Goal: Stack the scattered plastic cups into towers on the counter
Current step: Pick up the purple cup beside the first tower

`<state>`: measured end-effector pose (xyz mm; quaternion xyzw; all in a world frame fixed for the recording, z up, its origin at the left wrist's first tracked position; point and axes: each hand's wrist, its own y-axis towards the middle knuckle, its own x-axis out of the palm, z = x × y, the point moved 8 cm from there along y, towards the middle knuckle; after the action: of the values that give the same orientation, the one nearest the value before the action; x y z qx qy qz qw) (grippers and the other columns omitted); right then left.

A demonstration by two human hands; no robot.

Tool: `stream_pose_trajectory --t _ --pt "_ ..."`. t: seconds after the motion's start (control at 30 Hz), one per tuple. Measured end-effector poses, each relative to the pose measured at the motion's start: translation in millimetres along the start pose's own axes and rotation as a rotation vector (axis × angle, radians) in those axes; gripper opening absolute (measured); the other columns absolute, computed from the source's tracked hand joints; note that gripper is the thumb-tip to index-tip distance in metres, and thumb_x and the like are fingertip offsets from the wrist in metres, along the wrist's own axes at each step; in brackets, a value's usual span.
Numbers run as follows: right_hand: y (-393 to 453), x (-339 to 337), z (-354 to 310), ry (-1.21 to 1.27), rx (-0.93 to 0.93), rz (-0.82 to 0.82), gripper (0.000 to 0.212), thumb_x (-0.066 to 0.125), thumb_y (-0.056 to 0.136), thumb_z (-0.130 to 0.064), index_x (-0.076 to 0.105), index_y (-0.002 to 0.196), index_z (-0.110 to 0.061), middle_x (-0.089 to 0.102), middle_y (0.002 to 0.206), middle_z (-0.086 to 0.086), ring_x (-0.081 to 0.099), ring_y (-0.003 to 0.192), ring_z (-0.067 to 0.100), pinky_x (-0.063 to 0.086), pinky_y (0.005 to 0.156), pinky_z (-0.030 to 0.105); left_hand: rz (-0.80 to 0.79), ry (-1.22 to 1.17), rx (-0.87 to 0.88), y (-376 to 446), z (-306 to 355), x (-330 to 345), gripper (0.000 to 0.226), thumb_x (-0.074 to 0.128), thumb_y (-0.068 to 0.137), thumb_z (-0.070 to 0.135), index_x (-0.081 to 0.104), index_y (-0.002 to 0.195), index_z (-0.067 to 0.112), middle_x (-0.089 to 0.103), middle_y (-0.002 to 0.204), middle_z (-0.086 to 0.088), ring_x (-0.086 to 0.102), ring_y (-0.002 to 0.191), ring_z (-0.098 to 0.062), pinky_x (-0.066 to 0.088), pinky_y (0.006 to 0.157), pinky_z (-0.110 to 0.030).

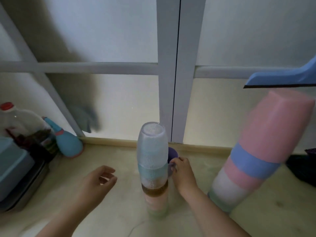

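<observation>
A tall tower of upturned translucent cups (152, 166) stands mid-counter, clear on top, then teal, amber, pink and green lower down. Behind it lies a purple cup (172, 154), mostly hidden by the tower. My right hand (182, 175) is right of the tower, its fingers closed on the purple cup's rim. My left hand (98, 182) hovers left of the tower, fingers apart and holding nothing. A second, wider tower (258, 154) of pink, blue, white and green cups leans at the right.
The beige counter (119, 202) ends at a frosted window (102, 100). At the left stand a teal spray bottle (67, 142), a red-capped jug (16, 120) and a blue-lidded metal box (15, 175). A blue squeegee (282, 77) hangs upper right; a dark bag (304, 168) lies far right.
</observation>
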<state>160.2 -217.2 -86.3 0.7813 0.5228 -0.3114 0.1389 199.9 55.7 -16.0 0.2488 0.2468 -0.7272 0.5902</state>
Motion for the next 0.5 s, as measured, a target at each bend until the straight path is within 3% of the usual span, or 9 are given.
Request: stream_pose_trajectory --t 0.17,0.23,0.3,0.37,0.43,0.5 --pt "-7.8 -6.2 3.9 0.042 0.02 0.065 0.013 0.047 0.089 -0.003 0.058 0.095 -0.007 0.045 0.097 -0.009 0.052 0.091 0.016 0.036 0.063 0.0 0.0 -0.007 -0.005 -6.1 -6.4 -2.5 0.029 0.071 0.077 0.004 0.06 0.075 0.031 0.068 0.074 0.0 0.062 0.067 -0.022 0.048 0.064 -0.033" --pt "-15.3 -14.1 -0.4 0.027 -0.018 0.106 0.016 0.047 0.09 -0.004 0.058 0.102 -0.005 0.05 0.112 0.002 0.053 0.088 0.012 0.035 0.067 0.004 0.0 -0.01 -0.005 -9.4 -6.1 -1.5 0.028 0.071 0.078 0.004 0.061 0.076 0.03 0.068 0.074 0.0 0.062 0.067 -0.021 0.047 0.062 -0.03" --pt "-26.5 -22.9 -8.9 0.008 -0.08 0.134 0.021 0.048 0.092 -0.007 0.057 0.11 -0.004 0.049 0.123 0.004 0.052 0.102 0.018 0.034 0.074 0.007 -0.005 -0.014 -0.011 -13.9 -5.9 1.0 0.028 0.071 0.078 0.004 0.061 0.076 0.03 0.068 0.075 -0.001 0.062 0.068 -0.021 0.048 0.064 -0.031" --pt "-40.5 -32.8 -17.4 0.002 -0.148 0.192 0.019 0.049 0.092 -0.005 0.057 0.108 -0.001 0.047 0.127 -0.004 0.05 0.106 0.016 0.029 0.076 -0.003 -0.012 -0.021 -0.021 -20.7 -6.4 3.5 0.027 0.07 0.078 0.005 0.061 0.077 0.03 0.069 0.076 -0.001 0.063 0.069 -0.022 0.049 0.066 -0.034" --pt "-53.9 -39.2 -24.8 -0.034 -0.199 0.242 0.01 0.051 0.091 -0.003 0.059 0.097 -0.001 0.04 0.14 0.002 0.042 0.102 0.003 0.022 0.077 -0.012 -0.004 -0.023 -0.024 -28.7 -7.8 4.4 0.025 0.07 0.079 0.007 0.062 0.078 0.031 0.069 0.076 0.001 0.064 0.071 -0.022 0.05 0.066 -0.035" --pt "-65.4 -41.1 -27.3 -0.029 -0.207 0.248 0.008 0.052 0.091 -0.003 0.06 0.093 -0.005 0.034 0.146 0.006 0.038 0.109 0.0 0.02 0.08 -0.013 0.001 -0.017 -0.031 -37.7 -9.3 6.5 0.024 0.07 0.079 0.009 0.062 0.079 0.032 0.069 0.077 0.003 0.065 0.073 -0.02 0.051 0.065 -0.032"
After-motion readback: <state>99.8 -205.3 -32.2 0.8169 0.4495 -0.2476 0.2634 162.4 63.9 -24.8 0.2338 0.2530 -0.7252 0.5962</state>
